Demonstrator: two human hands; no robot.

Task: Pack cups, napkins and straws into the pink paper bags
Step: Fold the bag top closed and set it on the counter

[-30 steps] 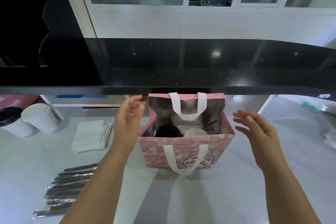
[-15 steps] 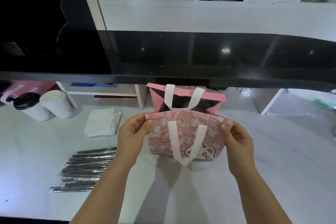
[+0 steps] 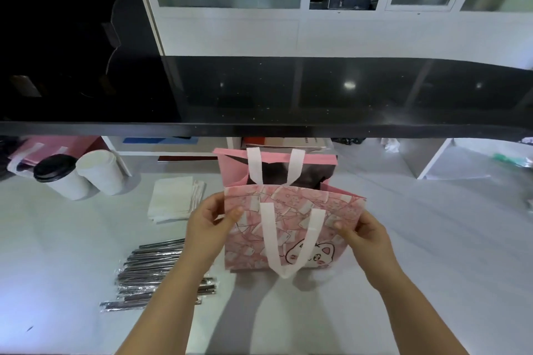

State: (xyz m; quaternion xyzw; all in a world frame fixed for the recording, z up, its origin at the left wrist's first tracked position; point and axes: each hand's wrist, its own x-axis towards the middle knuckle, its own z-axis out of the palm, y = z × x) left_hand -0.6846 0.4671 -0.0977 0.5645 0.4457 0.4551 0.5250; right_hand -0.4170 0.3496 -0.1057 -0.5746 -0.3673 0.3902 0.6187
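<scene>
Head view: at centre frame, one pink printed paper bag with white ribbon handles and a cartoon animal face (image 3: pixel 288 219) stands on a pale grey table (image 3: pixel 432 239). The left hand (image 3: pixel 207 225) pinches its near panel by the upper left corner, thumb on the front. The right hand (image 3: pixel 366 236) pinches the same panel at its right edge. The near panel leans toward the back one, leaving a dark gap, so nothing inside can be made out. At left are two white paper cups, touching: one with a black lid (image 3: pixel 57 179), one with a white lid (image 3: pixel 101 171). Right of them lies one stack of white folded napkins (image 3: pixel 173 200). Lower left is a pile of dark straws in clear wrappers (image 3: pixel 155 274), too many to count. A glossy black shelf (image 3: pixel 288 95) spans the frame, cutting off some flat pink bags (image 3: pixel 43 147) at far left.
</scene>
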